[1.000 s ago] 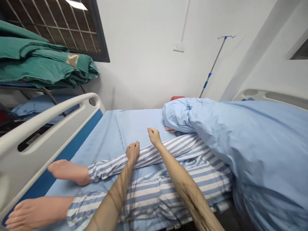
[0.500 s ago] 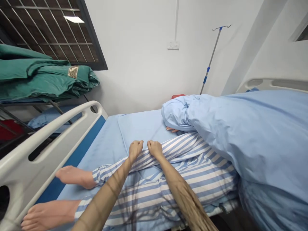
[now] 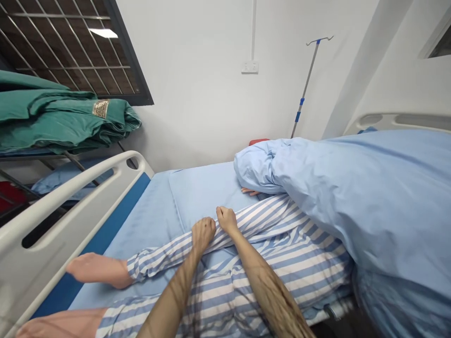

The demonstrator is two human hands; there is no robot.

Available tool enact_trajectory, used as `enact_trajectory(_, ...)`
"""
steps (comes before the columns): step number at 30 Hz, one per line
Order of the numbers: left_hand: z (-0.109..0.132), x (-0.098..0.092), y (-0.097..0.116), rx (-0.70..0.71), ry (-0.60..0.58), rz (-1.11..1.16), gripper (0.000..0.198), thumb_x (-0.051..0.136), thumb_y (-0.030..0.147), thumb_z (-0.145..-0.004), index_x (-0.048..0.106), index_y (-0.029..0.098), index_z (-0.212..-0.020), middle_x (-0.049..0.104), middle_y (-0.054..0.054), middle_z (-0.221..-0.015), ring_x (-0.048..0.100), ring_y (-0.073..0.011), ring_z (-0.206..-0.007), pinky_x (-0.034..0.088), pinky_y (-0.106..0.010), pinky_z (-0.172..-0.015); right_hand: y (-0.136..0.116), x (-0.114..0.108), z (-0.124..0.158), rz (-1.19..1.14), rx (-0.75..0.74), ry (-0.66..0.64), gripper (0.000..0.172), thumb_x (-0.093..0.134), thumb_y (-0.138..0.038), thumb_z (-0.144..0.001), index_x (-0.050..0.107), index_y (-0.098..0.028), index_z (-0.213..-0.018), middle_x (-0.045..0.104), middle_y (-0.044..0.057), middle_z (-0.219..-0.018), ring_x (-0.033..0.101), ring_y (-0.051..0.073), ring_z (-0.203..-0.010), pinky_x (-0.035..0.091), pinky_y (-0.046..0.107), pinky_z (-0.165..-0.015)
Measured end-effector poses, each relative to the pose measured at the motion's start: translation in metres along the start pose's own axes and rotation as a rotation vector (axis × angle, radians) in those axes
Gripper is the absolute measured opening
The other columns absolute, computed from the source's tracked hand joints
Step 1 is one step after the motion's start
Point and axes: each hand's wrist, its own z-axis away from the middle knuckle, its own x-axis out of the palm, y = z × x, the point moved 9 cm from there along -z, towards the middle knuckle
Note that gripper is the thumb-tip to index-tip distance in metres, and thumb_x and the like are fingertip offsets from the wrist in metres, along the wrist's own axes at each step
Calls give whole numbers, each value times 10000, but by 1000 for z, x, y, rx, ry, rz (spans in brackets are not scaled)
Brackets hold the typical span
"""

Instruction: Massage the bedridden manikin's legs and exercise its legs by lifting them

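Note:
A figure in blue-and-white striped pyjama trousers (image 3: pixel 275 253) lies on a hospital bed, bare feet (image 3: pixel 95 270) toward the white footboard (image 3: pixel 52 220). My left hand (image 3: pixel 203 232) and my right hand (image 3: pixel 227 219) sit side by side on the far trouser leg near the knee. Both are closed, pinching the striped cloth. A light blue duvet (image 3: pixel 352 188) covers the figure's upper body to the right. A hand of the figure (image 3: pixel 249 191) peeks out from under the duvet's edge.
The light blue sheet (image 3: pixel 197 192) lies bare beyond the legs. Folded green cloths (image 3: pixel 63 117) are stacked on a rack at the left, under a barred window. An IV pole (image 3: pixel 306 84) stands by the white wall. A white headboard (image 3: pixel 394 122) is at the right.
My hands, apart a second ago, have come together on the far trouser leg. The view has shifted slightly to the left and the near foot has slid to the frame's bottom edge.

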Motion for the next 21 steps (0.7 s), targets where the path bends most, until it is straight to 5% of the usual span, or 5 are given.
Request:
enact_trajectory(3,6,12,-4,-24,-15,14,415,328,260,-1002,726,154,-952,751,-134,-997,681,-233,-890,380,-293,-700,0,1,-1,15,8,-2,484,321,-333,-1081,726,-206,-849,765,33,-837,623,124,-734,279,249,-624)
enact_trajectory(11,8,6,-2,16,32,50,428,301,278,-1020,702,135,-978,744,-131,-1012,675,-239,-911,355,-297,-689,-12,-5,6,188,-39,-54,438,337,-332,-1080,740,-212,-960,778,47,-887,664,138,-772,337,227,-647)
enact_trajectory(21,2,17,-6,37,68,44,435,275,253,-1024,694,142,-999,731,-124,-980,676,-242,-904,368,-283,-677,-45,-123,-28,498,-174,8,481,300,-380,-1077,733,-173,-1104,782,140,-1023,724,224,-945,452,276,-790)
